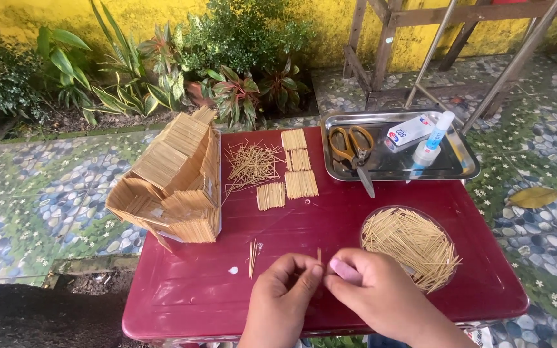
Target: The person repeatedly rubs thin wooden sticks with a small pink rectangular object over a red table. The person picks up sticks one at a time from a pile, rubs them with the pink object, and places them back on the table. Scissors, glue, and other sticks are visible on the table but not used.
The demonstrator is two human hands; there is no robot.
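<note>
Centrally, left hand [283, 293] and right hand [372, 293] meet fingertip to fingertip, pinched narrow on one upright toothpick [319, 255] over the red table [330, 212]. Just right of the grip: round dish of toothpicks [410, 243]. Just left: a few loose sticks [253, 256]. Beyond, to the left: toothpick house [172, 180]. Beyond, to the right: steel tray [462, 169] holding scissors [354, 151] and glue bottle [431, 143].

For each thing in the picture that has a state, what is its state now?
Left hand: pinching a toothpick.
Right hand: pinching the same toothpick.
Scissors: shut, lying in the metal tray.
Glue bottle: capped, lying down.
Toothpick house: standing, unfinished.
Round dish: full of toothpicks.
</note>
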